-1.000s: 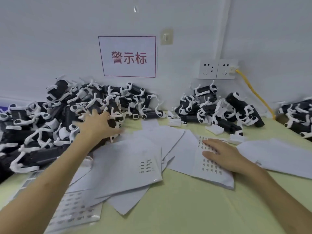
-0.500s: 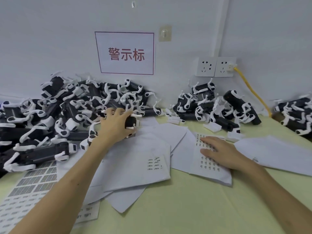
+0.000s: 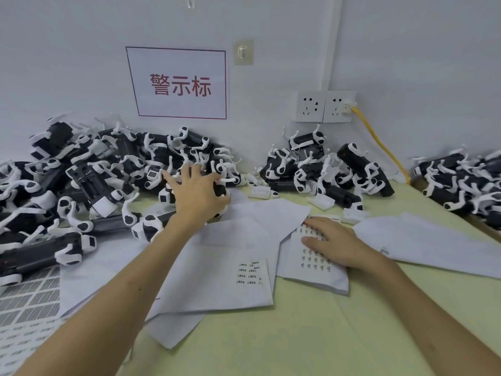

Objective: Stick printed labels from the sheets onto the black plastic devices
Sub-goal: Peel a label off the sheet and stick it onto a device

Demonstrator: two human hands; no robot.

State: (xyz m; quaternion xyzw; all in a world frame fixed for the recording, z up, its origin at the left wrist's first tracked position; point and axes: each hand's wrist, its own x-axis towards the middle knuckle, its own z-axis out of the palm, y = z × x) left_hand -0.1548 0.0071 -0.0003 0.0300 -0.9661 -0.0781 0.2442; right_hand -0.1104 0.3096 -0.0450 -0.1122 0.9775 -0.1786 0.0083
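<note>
The left hand (image 3: pixel 199 194), having shifted right along the pile (image 3: pixel 89 180), is curling round a black device (image 3: pixel 220 189) while the flat right hand (image 3: pixel 336 244) is still pinning the label sheet (image 3: pixel 311 275).

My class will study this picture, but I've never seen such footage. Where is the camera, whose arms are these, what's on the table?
No machine here: a camera worn on a person's head looks down at the table, so the arms are the wearer's own. The left hand lies spread over one black device at the edge of a pile; whether it grips is unclear. The right hand rests flat on a sheet of small printed labels. More paper sheets lie around.
</note>
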